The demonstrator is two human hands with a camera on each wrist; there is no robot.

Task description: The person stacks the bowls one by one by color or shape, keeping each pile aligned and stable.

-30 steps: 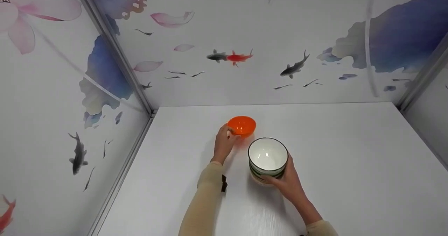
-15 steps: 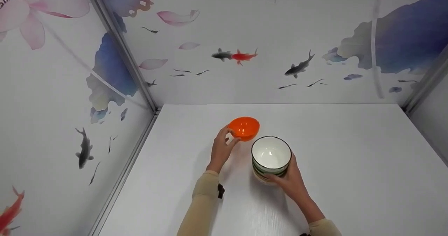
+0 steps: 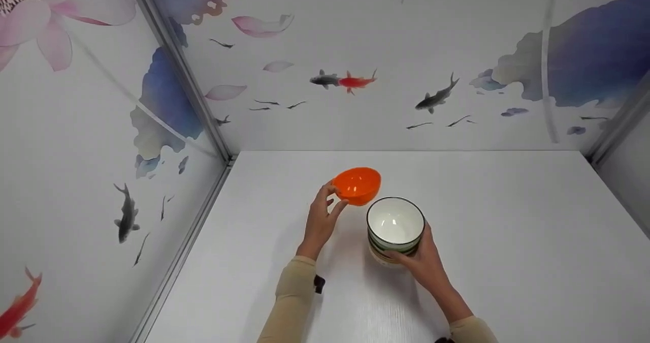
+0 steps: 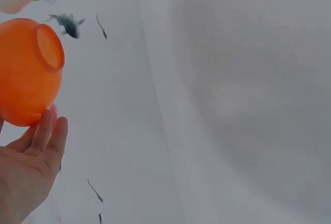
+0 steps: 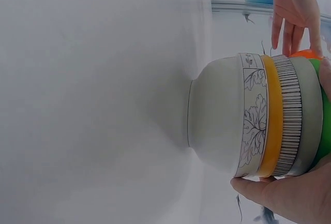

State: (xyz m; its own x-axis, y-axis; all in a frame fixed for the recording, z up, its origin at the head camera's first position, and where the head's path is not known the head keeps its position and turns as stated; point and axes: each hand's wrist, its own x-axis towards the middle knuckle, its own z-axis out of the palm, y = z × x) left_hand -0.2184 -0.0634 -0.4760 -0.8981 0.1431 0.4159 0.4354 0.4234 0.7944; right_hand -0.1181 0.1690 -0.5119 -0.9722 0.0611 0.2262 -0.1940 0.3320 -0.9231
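Note:
My left hand (image 3: pixel 321 220) pinches a small orange bowl (image 3: pixel 358 186) at its near left side, between thumb and fingers. In the left wrist view the orange bowl (image 4: pixel 23 74) shows its round foot, held off the white tabletop. To its near right stands a stack of bowls (image 3: pixel 395 223), topped by one with a white inside and a dark rim. My right hand (image 3: pixel 424 264) grips this stack from the right, thumb along the near side. The right wrist view shows a leaf-patterned white bowl (image 5: pixel 222 115) lowest, then a yellow band, black stripes and green above it.
The white tabletop (image 3: pixel 508 231) ends at a back wall (image 3: pixel 376 124) printed with fish and petals. A second printed panel (image 3: pixel 76 145) rises along the left side, with metal framing at the corner.
The orange bowl has risen off the table in my left hand and looks larger and slightly more tilted. My right hand keeps its grip on the stack; the head view has shifted a little.

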